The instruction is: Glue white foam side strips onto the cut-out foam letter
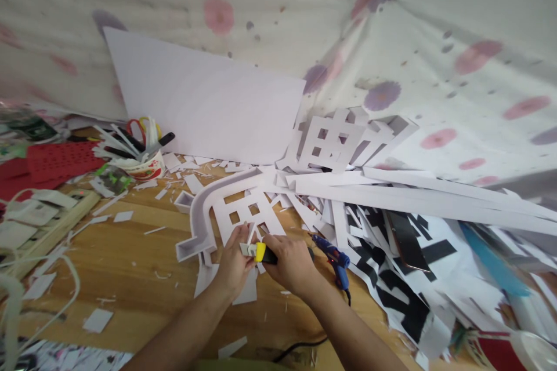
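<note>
Power strip (85,206): on the table (148,278), well left of the left grip.
Tool cup (147,169): beyond and left of the left grip.
Curved channel (198,211): just left of and beyond the left grip; thin-walled, probably light and easily dented.
Left grip (232,264): fingers pinching the white strip.
White strip (251,233): in the left fingertips, near the blade (246,250); looks light, fairly stiff, easy to crease, so a gentle pinch clear of the edge seems best.
Utility knife (260,252): between both grips, blade toward the left one; likely rigid, best held behind its yellow collar.
Right grip (289,261): wrapped around the knife's dark handle.
Glue gun (334,255): just right of the right grip.
Phone (407,243): well right of the right grip.
</note>
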Tool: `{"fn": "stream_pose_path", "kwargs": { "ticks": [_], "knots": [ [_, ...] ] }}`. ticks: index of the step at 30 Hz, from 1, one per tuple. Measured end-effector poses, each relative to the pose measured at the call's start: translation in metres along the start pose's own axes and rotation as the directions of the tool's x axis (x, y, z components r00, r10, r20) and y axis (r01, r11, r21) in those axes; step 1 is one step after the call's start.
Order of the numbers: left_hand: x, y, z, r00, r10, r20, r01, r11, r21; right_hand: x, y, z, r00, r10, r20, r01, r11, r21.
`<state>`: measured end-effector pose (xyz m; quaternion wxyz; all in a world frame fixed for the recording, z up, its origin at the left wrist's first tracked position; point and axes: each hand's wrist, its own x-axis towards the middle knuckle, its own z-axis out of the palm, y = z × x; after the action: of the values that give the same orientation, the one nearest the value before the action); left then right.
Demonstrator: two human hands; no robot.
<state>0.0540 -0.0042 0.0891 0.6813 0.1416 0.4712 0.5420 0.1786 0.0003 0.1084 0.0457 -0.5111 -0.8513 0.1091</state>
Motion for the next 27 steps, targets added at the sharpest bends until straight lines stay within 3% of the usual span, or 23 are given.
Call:
{"fn": "stream_pose_path", "kwargs": {
  "ticks": [6,20,23,27],
  "knots": [
    [-0.004,0.005,0.004,0.999,-0.002,-0.046,0.006,0.996,0.085,0.006,0.002,-0.001,0.999,0.032,-0.017,-0.032,0.999,-0.004],
    [-0.003,0.008,0.002,0.992,0.040,0.124,-0.031,0.997,-0.072,0.016,0.005,-0.005,0.997,0.076,-0.029,-0.076,0.997,0.016],
    [-0.008,0.008,0.001,0.981,0.068,0.179,-0.058,0.997,-0.059,0.020,0.014,-0.008,0.986,0.162,-0.045,-0.161,0.986,0.037],
    [-0.015,0.005,-0.002,0.972,0.075,0.222,-0.090,0.994,0.060,0.024,0.020,-0.020,0.933,0.346,-0.100,-0.340,0.937,0.076]
  ]
}}
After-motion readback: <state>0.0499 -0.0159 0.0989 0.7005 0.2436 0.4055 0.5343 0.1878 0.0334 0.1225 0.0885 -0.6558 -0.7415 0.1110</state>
